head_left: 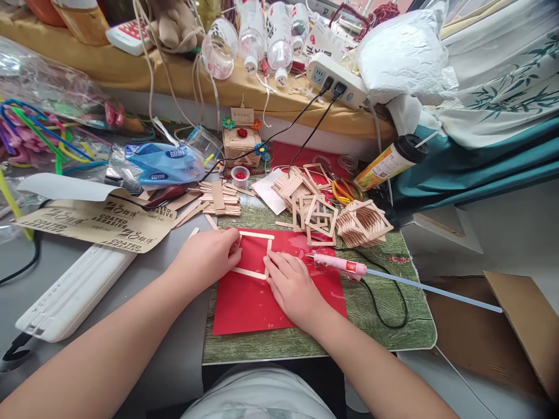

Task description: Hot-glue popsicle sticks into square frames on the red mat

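Note:
A square frame of wooden craft sticks (250, 273) lies flat on a red sheet (244, 308). My left hand (213, 256) is closed at its left side, thumb and fingers curled over that edge and hiding it. My right hand (292, 285) has its fingers together, gripping the frame's right stick near the lower corner. To the right of that hand rests a pink hot glue gun (336, 263) with a long pale glue stick (432, 287) out of its back; its nozzle points left over the red sheet.
Behind the sheet lie loose stick frames (315, 218) and a stacked bundle of frames (364, 224). Loose craft sticks (218, 199), a drink cup (391, 163), sandpaper (105, 224) and a white power strip (74, 294) surround the area. A black cord (399, 320) loops at right.

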Tool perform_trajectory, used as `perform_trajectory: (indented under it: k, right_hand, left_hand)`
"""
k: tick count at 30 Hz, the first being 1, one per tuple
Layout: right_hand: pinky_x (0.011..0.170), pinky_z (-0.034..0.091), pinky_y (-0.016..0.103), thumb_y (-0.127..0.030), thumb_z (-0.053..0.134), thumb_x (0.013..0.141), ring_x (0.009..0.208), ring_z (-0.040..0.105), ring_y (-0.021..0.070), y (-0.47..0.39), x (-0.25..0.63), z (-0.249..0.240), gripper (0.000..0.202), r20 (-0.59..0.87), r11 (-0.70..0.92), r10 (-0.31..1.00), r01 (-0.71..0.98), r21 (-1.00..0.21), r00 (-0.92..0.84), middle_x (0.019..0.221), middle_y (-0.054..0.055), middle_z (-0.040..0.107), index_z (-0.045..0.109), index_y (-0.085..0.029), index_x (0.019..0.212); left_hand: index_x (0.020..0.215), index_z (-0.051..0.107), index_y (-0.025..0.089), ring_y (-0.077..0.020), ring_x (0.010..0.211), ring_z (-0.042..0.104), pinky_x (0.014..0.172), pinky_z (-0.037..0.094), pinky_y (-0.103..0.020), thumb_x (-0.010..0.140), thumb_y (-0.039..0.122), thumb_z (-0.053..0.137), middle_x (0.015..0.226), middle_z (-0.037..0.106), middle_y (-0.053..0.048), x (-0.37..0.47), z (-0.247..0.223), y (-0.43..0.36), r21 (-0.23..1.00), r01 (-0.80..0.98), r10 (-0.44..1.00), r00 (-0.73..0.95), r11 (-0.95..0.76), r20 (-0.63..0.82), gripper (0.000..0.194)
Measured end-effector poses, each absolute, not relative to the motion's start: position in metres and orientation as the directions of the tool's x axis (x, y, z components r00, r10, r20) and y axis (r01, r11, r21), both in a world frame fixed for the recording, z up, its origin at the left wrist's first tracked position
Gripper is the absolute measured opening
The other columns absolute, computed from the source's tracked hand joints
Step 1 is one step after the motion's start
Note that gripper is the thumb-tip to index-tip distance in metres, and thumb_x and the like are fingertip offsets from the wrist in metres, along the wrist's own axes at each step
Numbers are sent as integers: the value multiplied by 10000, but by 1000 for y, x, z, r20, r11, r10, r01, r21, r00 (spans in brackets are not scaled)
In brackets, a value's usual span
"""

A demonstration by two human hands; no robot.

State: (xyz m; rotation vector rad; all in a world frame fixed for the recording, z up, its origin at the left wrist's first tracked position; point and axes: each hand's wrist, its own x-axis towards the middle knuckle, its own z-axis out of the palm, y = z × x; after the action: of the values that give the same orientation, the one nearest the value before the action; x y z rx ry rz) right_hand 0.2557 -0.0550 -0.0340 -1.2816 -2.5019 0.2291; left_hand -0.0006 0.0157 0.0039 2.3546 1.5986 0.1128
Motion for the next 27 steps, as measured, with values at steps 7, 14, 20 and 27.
perform_trajectory:
  k: [7,14,20,27]
  right_hand:
    - [1127,544,537,-230,562,1076,1328,613,326,-53,262,-33,446,257,591,807,717,-371,-532,1461,157,684,604,-188,1518]
    - [1153,541,552,-223,581,1054,1377,599,336,-52,265,-33,493,277,598,801,686,-415,-530,1469,180,670,573,-181,1545]
    - [1190,519,563,-245,600,1040,1431,564,354,-53,264,-31,450,249,592,803,681,-431,-541,1509,199,632,622,-138,1476]
    - [1172,535,567,-244,590,1044,1390,595,347,-50,265,-30,419,260,599,799,671,-437,-543,1479,194,657,648,-140,1446]
  left_hand:
    - [821,510,247,-222,669,650,569,309,-327,1002,342,486,728,698,-16,2,7,15,255,897,912,398,-362,-104,206]
    - [898,583,242,-217,710,660,598,380,-327,1002,346,518,776,718,-23,1,5,16,278,879,906,419,-388,-63,161]
    - [1425,605,226,-320,1343,611,1101,457,-466,1030,491,610,1461,677,-128,4,4,19,376,612,693,709,-695,127,476]
    - [1619,457,247,-349,1511,491,1227,343,-542,1006,618,621,1670,499,-138,7,-3,19,399,575,648,759,-714,65,736]
